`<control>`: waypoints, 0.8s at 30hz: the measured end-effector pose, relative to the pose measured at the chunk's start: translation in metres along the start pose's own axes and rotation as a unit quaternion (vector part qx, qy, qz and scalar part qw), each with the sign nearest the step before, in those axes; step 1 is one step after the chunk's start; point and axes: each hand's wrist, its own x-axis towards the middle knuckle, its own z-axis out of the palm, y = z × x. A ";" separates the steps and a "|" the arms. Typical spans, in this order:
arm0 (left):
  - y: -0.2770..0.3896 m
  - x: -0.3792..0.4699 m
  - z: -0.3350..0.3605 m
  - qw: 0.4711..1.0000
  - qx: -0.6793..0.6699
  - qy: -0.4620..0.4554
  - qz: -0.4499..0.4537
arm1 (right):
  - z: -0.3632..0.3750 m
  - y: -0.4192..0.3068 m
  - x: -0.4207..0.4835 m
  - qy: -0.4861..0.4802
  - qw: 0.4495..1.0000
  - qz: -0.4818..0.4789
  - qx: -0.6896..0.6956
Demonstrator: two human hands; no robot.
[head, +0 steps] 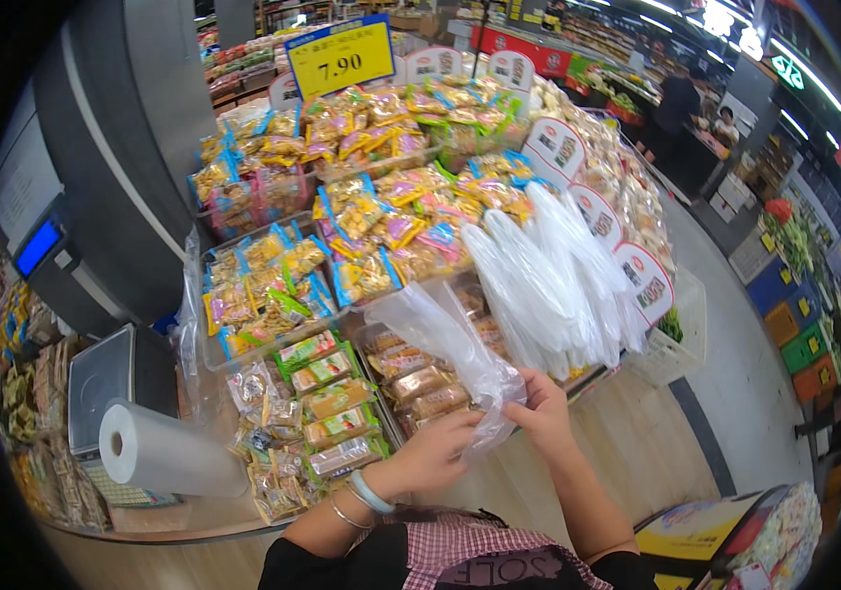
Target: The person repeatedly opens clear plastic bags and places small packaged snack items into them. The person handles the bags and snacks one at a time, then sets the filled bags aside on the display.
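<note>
A clear plastic bag [457,346] hangs between my two hands, above the wrapped snack cakes [420,387] in the front bin. My left hand [439,450] pinches one side of the bag's gathered end. On the other side, my right hand [542,409] grips the same end between thumb and fingers. The bag's far part spreads out flat and loose, away from me. Just beyond my right hand lies a pile of folded clear bags [553,280] on the display.
Bins of small wrapped snacks [398,210] rise ahead, below a yellow price sign [339,59]. To the left stand a plastic bag roll [162,450], a dark box [114,383] and a grey pillar [118,162]. A white crate [675,332] sits at the right; a person [675,110] stands farther back.
</note>
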 end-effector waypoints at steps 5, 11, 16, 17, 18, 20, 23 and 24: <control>0.005 -0.001 -0.001 0.891 -0.384 0.112 -0.214 | -0.013 0.004 -0.028 0.041 0.953 -0.150 -0.259; 0.004 0.005 0.034 0.858 -0.334 0.277 -0.274 | 0.000 0.026 -0.050 0.036 0.883 -0.258 -0.390; -0.009 -0.030 0.042 0.718 -0.447 0.350 -0.403 | -0.001 0.056 -0.063 0.024 0.953 -0.121 -0.277; -0.010 -0.038 0.043 0.724 -0.459 0.359 -0.369 | -0.004 0.062 -0.064 0.028 0.967 -0.073 -0.242; -0.011 -0.045 0.045 0.724 -0.457 0.368 -0.362 | -0.006 0.069 -0.065 0.019 0.976 -0.062 -0.209; -0.012 -0.056 0.051 0.729 -0.463 0.384 -0.326 | -0.009 0.082 -0.064 0.005 0.989 -0.032 -0.143; -0.013 -0.071 0.065 0.670 -0.485 0.453 -0.332 | -0.010 0.098 -0.066 -0.004 0.997 -0.003 -0.083; -0.014 -0.076 0.068 0.645 -0.518 0.445 -0.342 | -0.010 0.101 -0.066 -0.009 0.995 -0.012 -0.097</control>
